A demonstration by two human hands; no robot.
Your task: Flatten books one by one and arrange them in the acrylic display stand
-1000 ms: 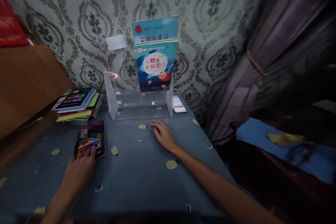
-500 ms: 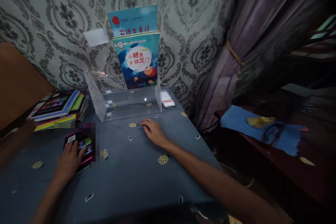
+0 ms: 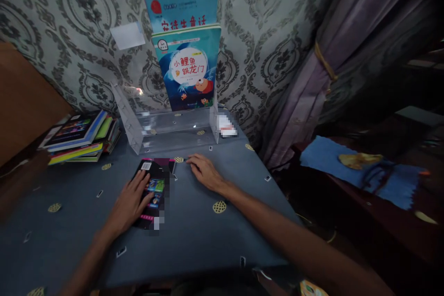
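My left hand (image 3: 130, 203) lies flat on a dark book (image 3: 157, 185) with a pink border and small coloured pictures, its fingers and thumb spread over the cover. Part of that book is pixelated. To the right of it, my right hand (image 3: 205, 172) rests on the blue-grey tablecloth, fingers loosely stretched and holding nothing. Behind both hands stands a clear acrylic book rack (image 3: 173, 141). Its rear part holds an upright blue picture book (image 3: 190, 67) with a fish on the cover. A taller light-blue book (image 3: 182, 7) rises behind that one.
At the left lies a stack of books (image 3: 79, 136) near a brown board (image 3: 27, 101). A blurred brown shape (image 3: 21, 185) shows at the left edge. A white pixelated item (image 3: 227, 125) sits right of the rack. Beyond the table's right edge are a curtain (image 3: 298, 101) and a blue cloth (image 3: 322, 157).
My left hand has slid the dark book to the right across the table, close to my right hand. My right hand stays in about the same place. The view has shifted slightly.
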